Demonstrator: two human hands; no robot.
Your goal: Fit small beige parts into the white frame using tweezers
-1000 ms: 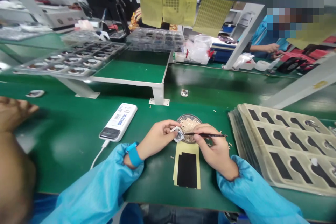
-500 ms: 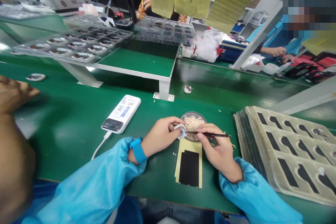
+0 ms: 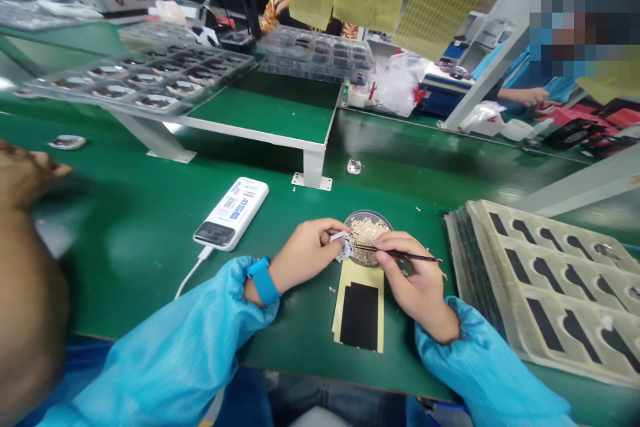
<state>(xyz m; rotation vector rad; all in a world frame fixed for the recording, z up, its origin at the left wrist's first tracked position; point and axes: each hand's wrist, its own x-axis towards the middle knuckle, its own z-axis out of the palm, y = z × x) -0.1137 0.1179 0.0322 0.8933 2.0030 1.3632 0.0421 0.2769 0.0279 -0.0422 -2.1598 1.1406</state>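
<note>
My left hand [image 3: 311, 250] pinches a small whitish housing part [image 3: 342, 247] at its edge, held up beside a round dish [image 3: 369, 215]. In my right hand [image 3: 413, 273] is a pair of dark tweezers [image 3: 407, 255], with the tips pointing left at the housing part; whether they touch it is too small to tell. Many tiny beige pieces [image 3: 367, 229] fill the dish. Just below the dish lies a yellow sheet [image 3: 381, 320] bearing a black rectangular sheet [image 3: 360, 317].
A white power bank [image 3: 245, 203] with a cable lies left. Stacked beige trays [image 3: 540, 267] stand right. Behind is a green-topped shelf [image 3: 270, 113] carrying a clear tray [image 3: 150, 103] of parts. Another person's arm [image 3: 30, 267] rests at far left. A small white part [image 3: 354, 167] lies beyond the dish.
The housing part has turned slightly in my left hand, showing more of its face. Both hands stay nearly in place, and the view has shifted a little.
</note>
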